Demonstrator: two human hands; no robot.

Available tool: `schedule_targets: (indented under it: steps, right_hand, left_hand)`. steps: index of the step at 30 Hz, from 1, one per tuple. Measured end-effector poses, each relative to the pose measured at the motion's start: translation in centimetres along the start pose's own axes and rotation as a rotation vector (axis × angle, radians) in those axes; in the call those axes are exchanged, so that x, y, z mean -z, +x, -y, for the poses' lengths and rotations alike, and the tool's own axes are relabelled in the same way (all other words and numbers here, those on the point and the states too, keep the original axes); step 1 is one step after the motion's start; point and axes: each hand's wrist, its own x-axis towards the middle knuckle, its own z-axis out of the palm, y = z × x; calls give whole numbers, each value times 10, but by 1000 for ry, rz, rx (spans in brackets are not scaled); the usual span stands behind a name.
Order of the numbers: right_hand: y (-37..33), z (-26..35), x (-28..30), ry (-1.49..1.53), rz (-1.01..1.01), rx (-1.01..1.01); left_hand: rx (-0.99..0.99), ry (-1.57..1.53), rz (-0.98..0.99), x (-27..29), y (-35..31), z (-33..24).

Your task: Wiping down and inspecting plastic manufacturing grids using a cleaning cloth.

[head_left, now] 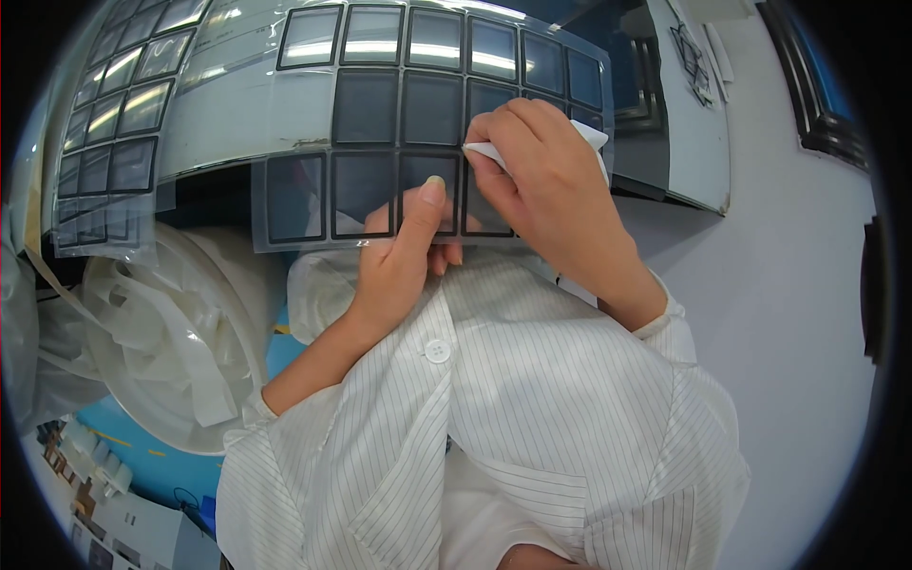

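A clear film sheet (365, 109) carrying rows of dark rectangular panes with black borders lies on the table and juts past its front edge toward me. My left hand (391, 261) grips the near edge of this sheet, the thumb on top over a pane and the fingers beneath, seen through the film. Over the sheet's right part, my right hand (556, 180) pinches a folded white wipe or paper (591, 136). One pointed corner of it pokes out at the fingertips, close to a black border between panes. Whether that corner touches the sheet I cannot tell.
Another sheet of black-bordered panes (133, 109) hangs over the table's left edge. Below it stands a round white bin (249, 328) with crumpled clear strips (171, 323) inside. Thin dark wire-like pieces (693, 62) lie at the table's far right. A pale wall (788, 285) rises to my right.
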Motion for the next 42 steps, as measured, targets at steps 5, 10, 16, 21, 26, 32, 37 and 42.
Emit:
schedule_targets:
  steps: [5,10,16,21,26,32,37,42]
  right_hand:
    - [-3,-5,11,158,45,-8]
    - [-9,-3,16,298,-11,-233]
    - [-8,-7,1,398,-81,-269]
    - [-6,-8,1,481,-12,-405]
    - [-12,-9,-2,398,-60,-241]
    - [-26,-11,-5,58,-55,-30]
    - [-34,-19,4,275,-2,66]
    - [-34,-27,-12,263,-202,41]
  left_hand:
    - [-14,-6,-14,1,0,2]
    - [-2,1,-5,0,0,1]
    - [11,10,2,1,0,1]
    - [-15,14,-10,0,3,3]
    - [7,27,-13,1,2,2]
    - [28,3,1,1,0,2]
    - [35,7,-9,2,0,3]
    - [45,36,-22,-1,1,1]
